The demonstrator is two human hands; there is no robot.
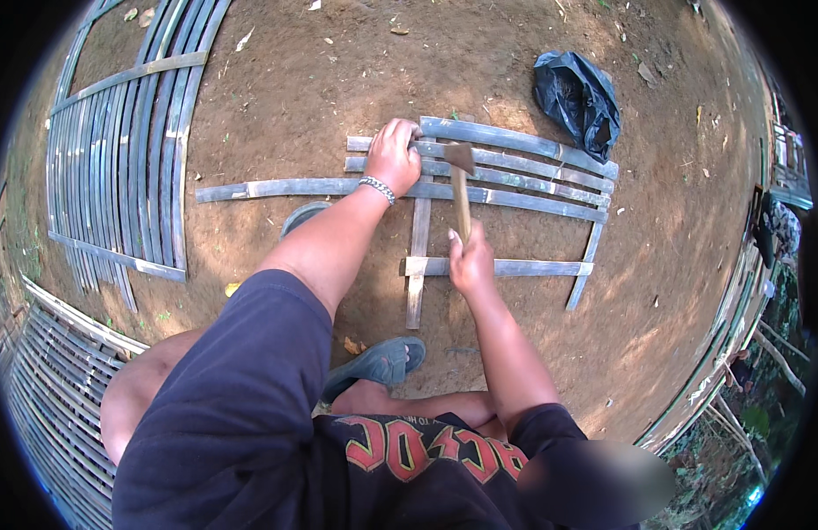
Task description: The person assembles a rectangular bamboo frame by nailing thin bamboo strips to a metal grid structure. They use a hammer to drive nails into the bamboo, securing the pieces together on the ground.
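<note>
A frame of grey bamboo slats [532,205] lies on the ground in front of me, several long slats laid across two upright strips. My left hand [396,161] presses on the slats at the left upright strip [419,234]. Its fingers are curled closed, and what they pinch is hidden. In my right hand [472,262] is a hammer, gripped by its wooden handle [463,208]. The rusty hammer head [459,158] hovers over the middle slats, just right of my left hand. One lower slat [506,267] crosses both strips near my right hand.
A black plastic bag [578,102] lies beyond the frame's right end. Finished-looking bamboo panels [153,150] rest at the far left, and another slatted panel [60,380] at lower left. My sandalled foot [378,369] is close to the frame. Bamboo poles [718,353] edge the right side.
</note>
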